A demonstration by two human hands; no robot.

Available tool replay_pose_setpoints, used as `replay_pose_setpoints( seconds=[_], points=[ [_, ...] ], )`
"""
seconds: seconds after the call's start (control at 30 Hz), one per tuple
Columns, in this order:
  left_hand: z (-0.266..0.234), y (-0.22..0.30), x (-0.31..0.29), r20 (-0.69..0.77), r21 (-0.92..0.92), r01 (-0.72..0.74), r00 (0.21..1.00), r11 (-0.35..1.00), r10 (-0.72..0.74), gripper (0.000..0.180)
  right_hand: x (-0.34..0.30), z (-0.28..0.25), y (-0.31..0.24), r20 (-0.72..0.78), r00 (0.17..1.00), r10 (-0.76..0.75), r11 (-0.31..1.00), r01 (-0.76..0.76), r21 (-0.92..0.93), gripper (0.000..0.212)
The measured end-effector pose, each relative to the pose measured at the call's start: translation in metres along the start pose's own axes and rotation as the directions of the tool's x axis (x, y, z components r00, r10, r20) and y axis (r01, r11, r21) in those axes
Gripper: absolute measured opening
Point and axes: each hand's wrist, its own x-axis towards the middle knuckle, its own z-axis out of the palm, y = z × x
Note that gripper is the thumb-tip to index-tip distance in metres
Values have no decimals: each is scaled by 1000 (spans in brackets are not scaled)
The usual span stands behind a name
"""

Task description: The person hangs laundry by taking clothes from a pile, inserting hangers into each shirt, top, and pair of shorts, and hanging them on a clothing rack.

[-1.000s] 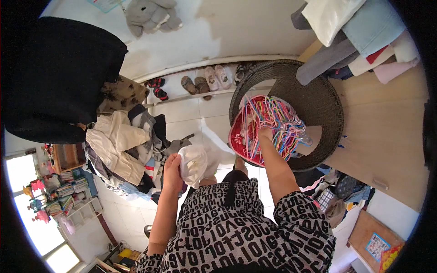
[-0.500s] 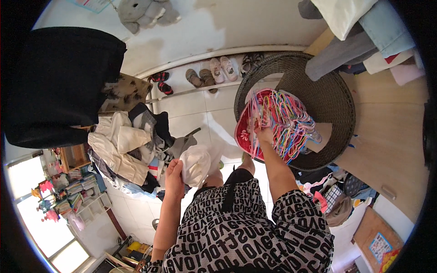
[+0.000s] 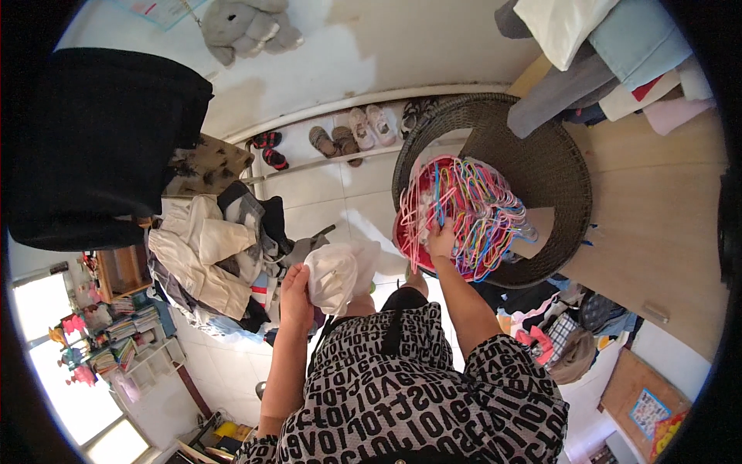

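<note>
My left hand (image 3: 295, 288) is closed on the edge of a white garment (image 3: 334, 277), which hangs bunched and open beside the heap of clothes. My right hand (image 3: 442, 240) reaches forward into a dense pile of colourful clothes hangers (image 3: 488, 209). Its fingers are closed by a blue hanger (image 3: 438, 189) that stands up at the left of the pile, though the fingertips are partly hidden. Under the hangers shows a red patterned basin-like holder (image 3: 403, 241), resting in a large round dark wicker seat or basket (image 3: 568, 185).
A heap of clothes (image 3: 205, 247) lies at the left, next to a large black cloth (image 3: 108, 147). Several shoes (image 3: 336, 143) line the wall. More clothes hang at the upper right (image 3: 618, 69) and lie at the lower right (image 3: 572, 332). A wooden panel (image 3: 657, 232) stands at right.
A blue hanger now stands upright by my right hand, and pink hangers lean out farther left. My left hand still holds the white garment, nearly in place. The view has shifted slightly.
</note>
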Motion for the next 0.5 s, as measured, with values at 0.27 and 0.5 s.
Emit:
replay_pose_setpoints(
  seconds=[0.27,0.5],
  points=[
    [9,5,1,20,15,25,999,1000,-25,17,2,-13,-7,92,995,45,974,-24,-224,20],
    [10,3,4,25,12,20,999,1000,-20,15,47,22,64,-390,636,665,683,-309,662,24]
  ],
)
